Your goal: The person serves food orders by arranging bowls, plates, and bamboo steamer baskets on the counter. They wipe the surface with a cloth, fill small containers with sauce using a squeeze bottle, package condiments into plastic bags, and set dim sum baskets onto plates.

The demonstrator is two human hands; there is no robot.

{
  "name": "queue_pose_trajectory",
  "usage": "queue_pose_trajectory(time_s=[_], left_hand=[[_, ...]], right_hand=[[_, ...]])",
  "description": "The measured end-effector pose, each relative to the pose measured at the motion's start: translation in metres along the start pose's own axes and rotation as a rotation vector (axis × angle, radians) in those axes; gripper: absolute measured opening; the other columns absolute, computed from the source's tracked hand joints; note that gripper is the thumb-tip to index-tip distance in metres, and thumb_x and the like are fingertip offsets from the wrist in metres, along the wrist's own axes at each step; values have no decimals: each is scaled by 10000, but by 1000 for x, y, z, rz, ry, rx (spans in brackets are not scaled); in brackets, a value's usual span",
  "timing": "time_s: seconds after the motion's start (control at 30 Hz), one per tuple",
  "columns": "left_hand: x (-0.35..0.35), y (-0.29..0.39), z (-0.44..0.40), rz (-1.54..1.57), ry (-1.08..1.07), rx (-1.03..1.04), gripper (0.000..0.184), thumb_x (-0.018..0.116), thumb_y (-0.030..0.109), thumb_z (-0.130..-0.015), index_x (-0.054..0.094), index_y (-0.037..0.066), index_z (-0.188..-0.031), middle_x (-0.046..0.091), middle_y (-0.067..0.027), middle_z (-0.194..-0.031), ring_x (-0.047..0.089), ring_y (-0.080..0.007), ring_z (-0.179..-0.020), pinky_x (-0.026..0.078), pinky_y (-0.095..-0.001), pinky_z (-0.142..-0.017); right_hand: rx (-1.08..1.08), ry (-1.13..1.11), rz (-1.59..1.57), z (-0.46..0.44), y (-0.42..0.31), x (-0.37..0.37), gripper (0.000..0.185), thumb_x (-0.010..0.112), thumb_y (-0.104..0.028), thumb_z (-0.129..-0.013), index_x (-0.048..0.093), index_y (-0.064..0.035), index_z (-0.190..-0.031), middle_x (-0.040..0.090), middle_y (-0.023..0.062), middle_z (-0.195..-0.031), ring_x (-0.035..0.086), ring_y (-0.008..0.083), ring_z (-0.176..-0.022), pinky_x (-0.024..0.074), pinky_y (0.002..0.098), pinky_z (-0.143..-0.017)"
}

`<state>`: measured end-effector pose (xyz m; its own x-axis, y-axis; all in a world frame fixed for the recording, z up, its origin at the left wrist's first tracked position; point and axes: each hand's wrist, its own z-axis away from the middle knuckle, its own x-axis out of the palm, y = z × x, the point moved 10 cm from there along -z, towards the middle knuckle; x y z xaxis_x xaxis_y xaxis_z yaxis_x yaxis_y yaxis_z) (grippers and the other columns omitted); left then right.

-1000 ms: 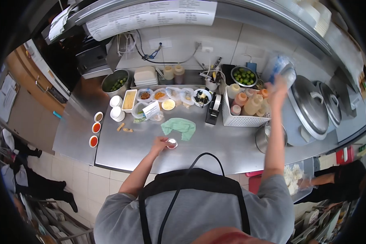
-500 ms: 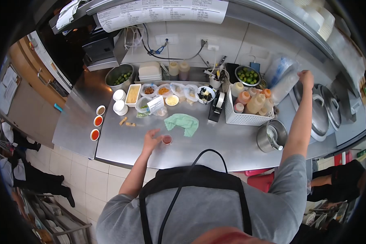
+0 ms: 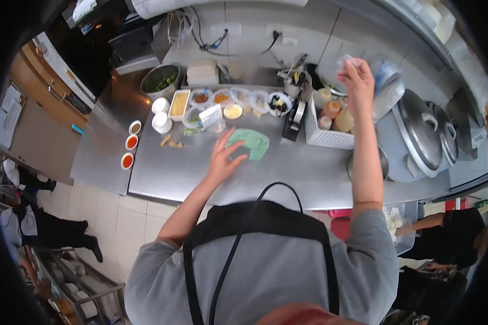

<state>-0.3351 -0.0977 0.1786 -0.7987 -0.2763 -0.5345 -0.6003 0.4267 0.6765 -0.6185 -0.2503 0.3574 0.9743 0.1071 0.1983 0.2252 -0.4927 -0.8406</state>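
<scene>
My right hand [image 3: 358, 81] is raised over the bottle basket, pinching a clear plastic lid [image 3: 345, 62] at its fingertips. Behind it leans a sleeve of clear plastic lids [image 3: 389, 101]. My left hand [image 3: 225, 158] hovers over the steel counter with fingers spread and nothing visible in them. Just beyond its fingertips lies a crumpled green cloth [image 3: 250, 142]. The small cup of reddish sauce seen earlier near this hand does not show now.
Sauce bottles fill a white basket [image 3: 327, 135] on the right, beside a tape dispenser [image 3: 294, 120]. Tubs of toppings [image 3: 221, 97] line the back. Sauce cups [image 3: 131, 142] stand at left, large pot lids [image 3: 420, 130] at right. A co-worker's arm [image 3: 425, 223] reaches into a container.
My right hand has moved left from the lid sleeve and now has a lid in it. My left hand has shifted right and forward, and the sauce cup is no longer visible.
</scene>
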Motion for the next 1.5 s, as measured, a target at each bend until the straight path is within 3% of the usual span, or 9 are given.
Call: queue_pose_trajectory(time_s=[0.27, 0.47, 0.53, 0.63, 0.87, 1.03, 1.2, 1.47, 1.5], left_hand=[[15, 64, -3, -260, -141, 327, 362, 696, 251, -616, 616, 211, -967, 149, -136, -1385, 72, -422, -1255, 158, -580, -958], [-25, 46, -8, -111, 170, 274, 199, 606, 17, -640, 605, 30, -838, 531, -141, -1091, 507, -303, -970, 424, -396, -786], [-48, 51, -5, -99, 317, 225, 201, 533, -72, -632, 601, -1, -807, 606, -124, -865, 574, -267, -783, 458, -315, -673], [-73, 33, 11, -253, 303, 105, 227, 508, -91, -628, 611, 5, -807, 599, -125, -867, 573, -269, -788, 458, -323, -672], [-184, -25, 68, -646, 183, -337, 327, 452, -88, -594, 626, 37, -841, 599, -107, -910, 573, -302, -774, 463, -345, -689], [-216, -47, 77, -950, 193, -563, 257, 470, -19, -665, 613, 64, -862, 599, -116, -863, 586, -323, -711, 470, -389, -624], [-122, -127, 81, -954, -45, -554, 156, 477, 0, -696, 556, 11, -830, 595, -162, -778, 596, -322, -683, 488, -389, -600], [19, -15, 51, -498, -207, 36, 473, 536, 3, -643, 459, -24, -1109, 412, -225, -1192, 552, -373, -814, 452, -422, -717], [27, -5, 51, -371, -314, -18, 512, 543, 21, -648, 438, -12, -1149, 376, -221, -1231, 520, -399, -895, 420, -448, -777]], right_hand=[[426, -6, -565, 65, 95, 81, 109, 552, -147, -818, 517, -69, -885, 561, 9, -740, 579, 133, -673, 494, 236, -574], [521, -222, -760, 119, 104, 154, 577, 597, -176, -784, 279, -47, -1247, 373, 190, -1229, 446, 308, -1088, 398, 396, -878], [-58, -481, 13, 148, 77, 180, 787, 651, -178, -731, 141, -142, -1329, 278, 155, -1318, 372, 274, -1162, 328, 412, -938], [26, -654, 370, 176, 94, 196, 893, 703, -191, -667, 122, -137, -1344, 247, 109, -1346, 363, 268, -1171, 330, 401, -930], [399, -748, 635, 208, 256, 184, 409, 666, -341, -669, 605, -57, -956, 601, 140, -931, 565, 275, -871, 425, 338, -768], [143, -776, 790, 254, 313, 201, 353, 665, -231, -710, 569, -27, -981, 594, 110, -794, 579, 197, -686, 468, 326, -607], [672, -484, 244, 261, 314, 189, 330, 662, -166, -716, 522, -40, -986, 579, 101, -759, 551, 156, -497, 441, 235, -415], [89, -917, 677, 272, 298, 249, 243, 517, -198, -789, 541, -70, -995, 590, 113, -904, 558, 222, -826, 436, 366, -770], [425, -711, -15, 275, 304, 245, 241, 495, -195, -790, 547, -76, -993, 580, 133, -933, 547, 229, -854, 423, 360, -784]])
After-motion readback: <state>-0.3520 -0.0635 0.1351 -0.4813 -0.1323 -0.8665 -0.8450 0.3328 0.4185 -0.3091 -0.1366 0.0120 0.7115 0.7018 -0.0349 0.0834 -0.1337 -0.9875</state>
